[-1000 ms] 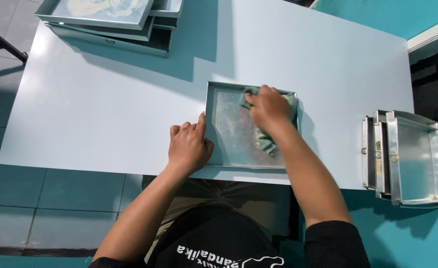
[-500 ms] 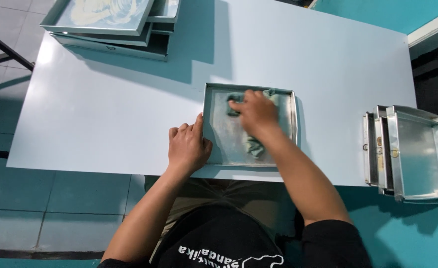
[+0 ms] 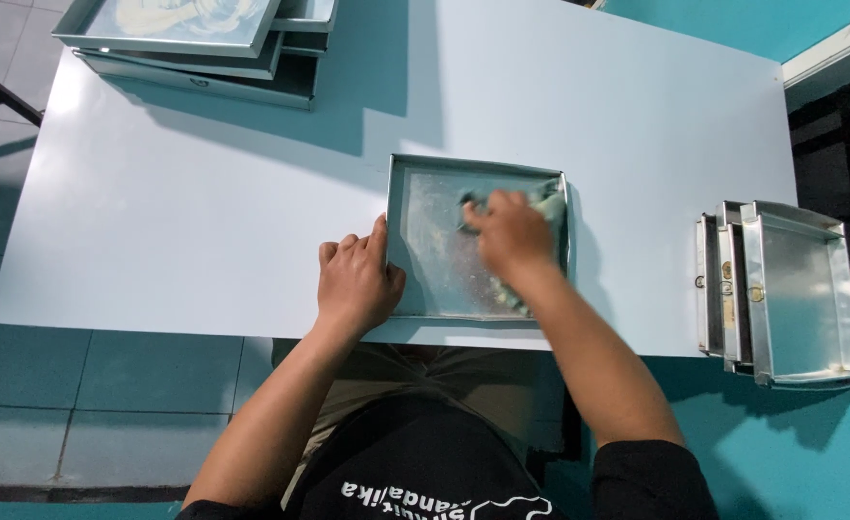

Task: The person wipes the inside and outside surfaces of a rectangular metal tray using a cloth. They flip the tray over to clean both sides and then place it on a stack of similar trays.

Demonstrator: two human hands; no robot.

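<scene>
White tabletop (image 3: 204, 193) with a square metal tray (image 3: 435, 250) near its front edge: the tray's left wall is steadied by the flat, open-fingered left hand (image 3: 356, 284), while a greenish cloth (image 3: 545, 202) inside is gripped by the closed right hand (image 3: 507, 231), best kept pressed flat into the corners.

A small food-production or bakery workroom, seen from above. A plain white worktable (image 3: 204, 212) stands on a grey tiled floor (image 3: 78, 424) beside teal-painted walls (image 3: 733, 19). Identical square metal baking pans are stacked at the far left corner (image 3: 194, 67) and set on edge at the right (image 3: 781, 289), indicating batch work.
</scene>
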